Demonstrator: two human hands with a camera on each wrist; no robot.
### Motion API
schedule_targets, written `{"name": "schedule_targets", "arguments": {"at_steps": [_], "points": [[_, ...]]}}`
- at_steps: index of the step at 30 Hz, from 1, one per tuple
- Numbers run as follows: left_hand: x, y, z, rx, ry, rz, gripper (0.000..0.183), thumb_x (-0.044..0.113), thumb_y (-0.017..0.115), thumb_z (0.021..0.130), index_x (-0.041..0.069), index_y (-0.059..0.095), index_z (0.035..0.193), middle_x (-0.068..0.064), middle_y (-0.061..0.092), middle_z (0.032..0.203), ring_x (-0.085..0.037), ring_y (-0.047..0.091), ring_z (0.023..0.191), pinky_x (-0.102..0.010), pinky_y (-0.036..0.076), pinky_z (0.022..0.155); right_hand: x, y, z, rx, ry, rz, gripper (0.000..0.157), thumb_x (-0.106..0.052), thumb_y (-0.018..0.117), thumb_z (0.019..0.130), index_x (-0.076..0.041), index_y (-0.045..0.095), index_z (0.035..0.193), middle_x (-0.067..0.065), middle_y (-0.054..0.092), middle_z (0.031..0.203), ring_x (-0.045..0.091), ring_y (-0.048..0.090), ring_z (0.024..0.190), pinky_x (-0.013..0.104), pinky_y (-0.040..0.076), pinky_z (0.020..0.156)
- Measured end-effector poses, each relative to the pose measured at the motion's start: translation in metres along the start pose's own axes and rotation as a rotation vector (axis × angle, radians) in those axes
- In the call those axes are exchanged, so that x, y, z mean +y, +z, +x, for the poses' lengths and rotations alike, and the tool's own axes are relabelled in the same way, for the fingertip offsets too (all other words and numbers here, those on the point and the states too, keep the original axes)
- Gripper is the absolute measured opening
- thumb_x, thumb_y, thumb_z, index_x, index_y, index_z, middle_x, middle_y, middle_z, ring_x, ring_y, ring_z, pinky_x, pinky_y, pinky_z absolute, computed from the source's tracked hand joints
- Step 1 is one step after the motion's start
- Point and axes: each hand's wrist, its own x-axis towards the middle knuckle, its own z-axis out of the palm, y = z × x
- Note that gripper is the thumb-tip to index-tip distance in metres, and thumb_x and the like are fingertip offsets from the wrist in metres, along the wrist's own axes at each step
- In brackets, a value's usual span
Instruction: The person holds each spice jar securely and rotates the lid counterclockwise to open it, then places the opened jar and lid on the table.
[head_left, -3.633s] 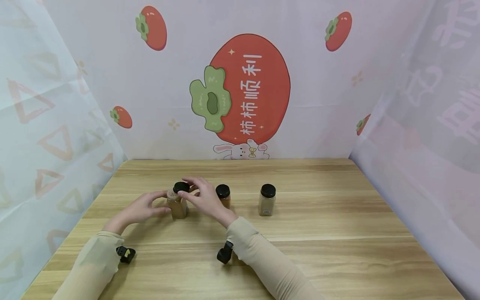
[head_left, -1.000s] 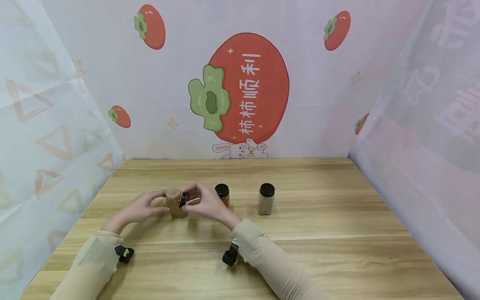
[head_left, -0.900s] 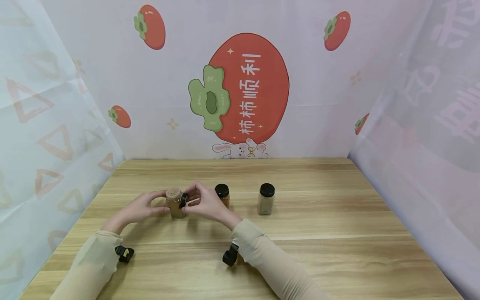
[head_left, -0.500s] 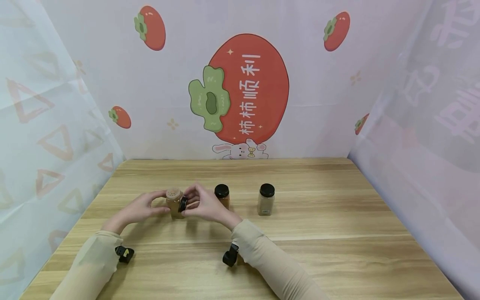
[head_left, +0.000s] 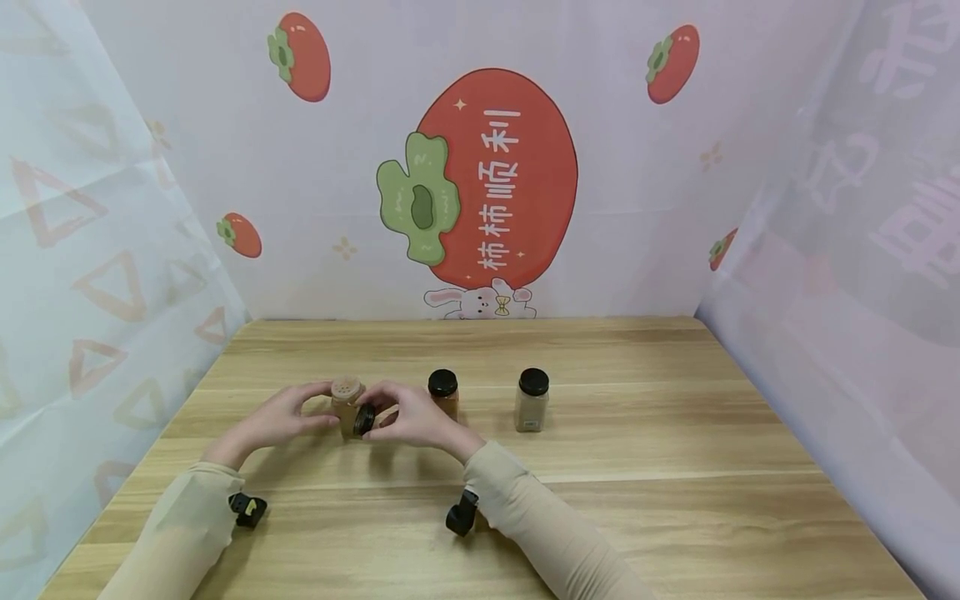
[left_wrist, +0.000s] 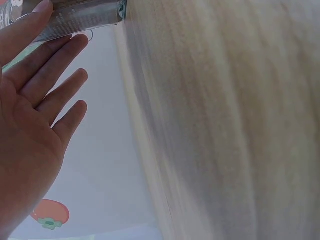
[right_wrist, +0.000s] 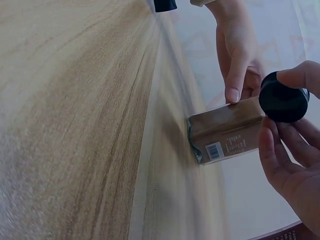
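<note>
Partly hidden behind lid (head_left: 365, 419): jar (head_left: 345, 408), gripped by left hand (head_left: 279, 419); right hand (head_left: 417, 418) pinches lid; print (right_wrist: 234, 143) illegible.

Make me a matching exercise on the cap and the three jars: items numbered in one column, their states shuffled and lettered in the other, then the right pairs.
Column one
1. Uncapped jar
2. Loose cap
3. Middle jar
4. Rightmost jar

Column two
A. Capped, orange-brown, partly hidden by the right hand
B. Held between thumb and fingers of the left hand
C. Capped, pale, untouched by either hand
D. Black, pinched by the right hand

Right pairs: 1-B, 2-D, 3-A, 4-C
</note>
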Motion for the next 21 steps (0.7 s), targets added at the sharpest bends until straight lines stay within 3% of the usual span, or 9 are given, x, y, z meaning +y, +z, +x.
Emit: {"name": "schedule_targets", "arguments": {"at_steps": [14,21], "points": [[-0.0006,0.0009,-0.0007,0.007,0.002,-0.001,0.065,0.034,0.070,0.084,-0.002,0.048,0.134,-0.025,0.052,0.134,-0.048,0.046,0.123,-0.066,0.034,0.101,-0.0020,-0.0008,-0.0019,-0.130,0.051,-0.046,0.044,-0.006,0.075,0.077,-0.009,0.063,0.119,0.004,0.067,0.109,0.001,0.063,0.089,0.013,0.053,0.076],[-0.0005,0.0008,-0.0003,0.010,0.004,0.004,0.064,0.034,0.070,0.084,-0.001,0.049,0.134,-0.024,0.053,0.133,-0.048,0.046,0.123,-0.066,0.035,0.101,0.0033,0.0023,-0.0011,-0.177,0.068,-0.040,0.043,-0.004,0.077,0.076,-0.008,0.063,0.116,0.002,0.067,0.109,0.004,0.066,0.092,0.011,0.053,0.077]]}}
